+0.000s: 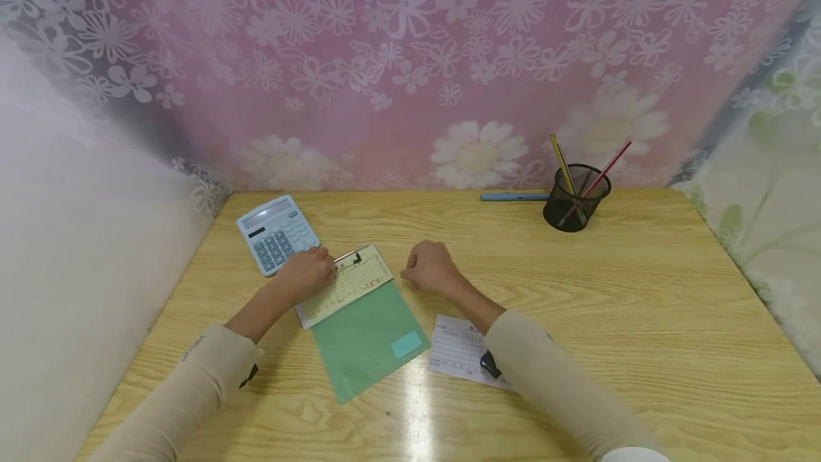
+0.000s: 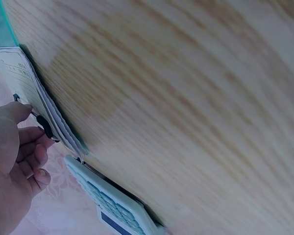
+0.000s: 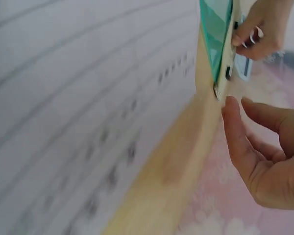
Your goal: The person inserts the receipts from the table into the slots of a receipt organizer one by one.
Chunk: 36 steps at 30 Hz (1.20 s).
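A green folder (image 1: pixel 368 348) with a light blue label (image 1: pixel 407 344) lies on the wooden table. At its far end sits a stack of yellowish printed sheets (image 1: pixel 349 287). A metal clip (image 1: pixel 348 257) with black ends runs along the stack's far edge. My left hand (image 1: pixel 308 274) pinches this clip between thumb and fingers; in the left wrist view, a black end piece (image 2: pixel 44 126) shows beside the fingertips. My right hand (image 1: pixel 431 267) hovers right of the stack, fingers loosely bent. In the right wrist view a gap parts its thumb and index finger (image 3: pixel 233 117), with nothing between.
A light blue calculator (image 1: pixel 276 234) lies just beyond my left hand. Beneath my right forearm is a white printed form (image 1: pixel 455 351). Toward the back right stands a black mesh pen holder (image 1: pixel 575 205) with pencils, beside a blue pen (image 1: pixel 513 197). A flowered curtain (image 1: pixel 398 70) hangs behind.
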### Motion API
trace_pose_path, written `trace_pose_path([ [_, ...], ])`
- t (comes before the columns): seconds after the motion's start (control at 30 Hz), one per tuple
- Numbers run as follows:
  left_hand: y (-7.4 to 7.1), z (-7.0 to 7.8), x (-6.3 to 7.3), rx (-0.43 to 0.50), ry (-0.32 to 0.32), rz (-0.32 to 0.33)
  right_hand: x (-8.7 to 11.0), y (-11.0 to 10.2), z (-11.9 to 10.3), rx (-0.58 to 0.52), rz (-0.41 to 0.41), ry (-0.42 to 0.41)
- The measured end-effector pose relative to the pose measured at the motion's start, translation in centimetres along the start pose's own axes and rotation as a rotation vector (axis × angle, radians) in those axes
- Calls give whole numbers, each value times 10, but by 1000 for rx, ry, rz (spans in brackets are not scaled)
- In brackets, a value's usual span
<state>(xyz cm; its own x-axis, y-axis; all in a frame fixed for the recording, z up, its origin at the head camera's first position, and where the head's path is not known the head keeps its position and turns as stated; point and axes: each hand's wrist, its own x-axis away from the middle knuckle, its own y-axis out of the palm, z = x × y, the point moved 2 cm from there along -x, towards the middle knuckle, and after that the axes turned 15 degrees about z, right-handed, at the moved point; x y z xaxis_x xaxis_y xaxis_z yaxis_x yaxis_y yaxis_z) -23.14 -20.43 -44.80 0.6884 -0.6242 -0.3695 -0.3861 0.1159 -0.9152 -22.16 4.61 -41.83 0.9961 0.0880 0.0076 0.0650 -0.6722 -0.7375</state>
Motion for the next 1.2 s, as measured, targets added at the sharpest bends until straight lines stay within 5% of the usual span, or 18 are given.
trace_pose_path([
  [0.17,2,0,0,24,-25,-18,11,-29,23,-17,-12,-88],
  [0.37,2,-4,1,78,-142,-96,27,-61,61,14,-52,-152],
  [0.7,-1,-4,1,108,-197,-108,61,-99,117,37,-95,-124],
  [1.2,-8,-3,-3,116,-225,-130,107,-109,143,198,-92,-210],
])
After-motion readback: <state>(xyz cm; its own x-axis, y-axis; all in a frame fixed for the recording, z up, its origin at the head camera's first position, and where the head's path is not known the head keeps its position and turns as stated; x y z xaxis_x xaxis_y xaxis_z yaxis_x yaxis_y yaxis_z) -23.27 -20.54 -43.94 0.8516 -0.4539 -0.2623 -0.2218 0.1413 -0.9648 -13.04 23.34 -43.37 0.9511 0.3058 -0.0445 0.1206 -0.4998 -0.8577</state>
